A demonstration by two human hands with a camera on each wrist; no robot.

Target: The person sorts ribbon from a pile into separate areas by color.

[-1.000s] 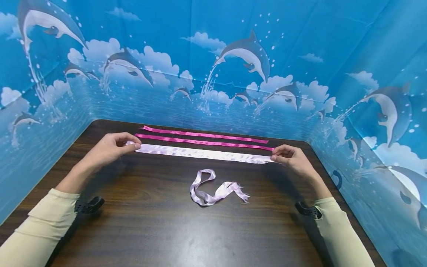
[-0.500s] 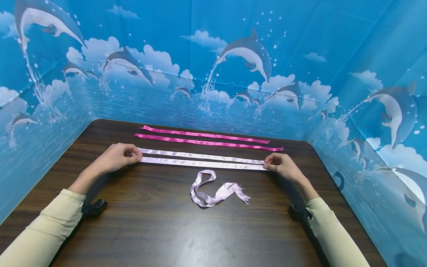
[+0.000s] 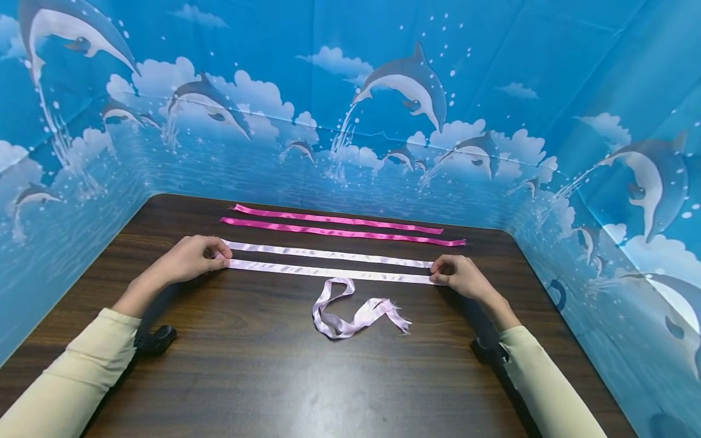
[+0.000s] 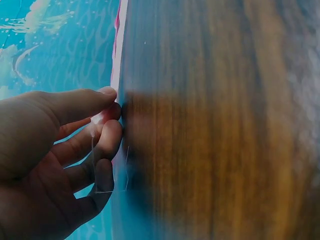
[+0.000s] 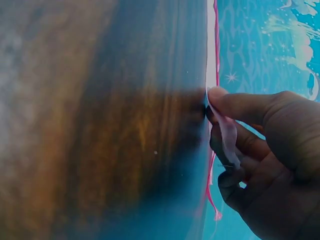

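A pale lavender satin ribbon [image 3: 328,269] runs straight between my two hands. My left hand [image 3: 194,260] pinches its left end between thumb and fingers. At the other end, thumb and fingertips of my right hand [image 3: 462,277] pinch it, and a short loose tail of ribbon [image 5: 229,137] hangs into the palm in the right wrist view. Just behind it lies a second pale ribbon [image 3: 328,253], roughly parallel, its ends partly hidden by the hands. Whether the held ribbon touches the table cannot be told.
Two bright pink ribbons, a nearer one [image 3: 334,231] and a farther one [image 3: 334,218], lie straight at the back of the dark wood table [image 3: 246,377]. A crumpled pale ribbon [image 3: 368,312] with frayed ends lies in front of the held one. A dolphin-print cloth [image 3: 263,164] surrounds the table.
Both hands have come nearer the body with the held ribbon. A gap now shows between it and the pale ribbon behind, where earlier they looked like one broad band.
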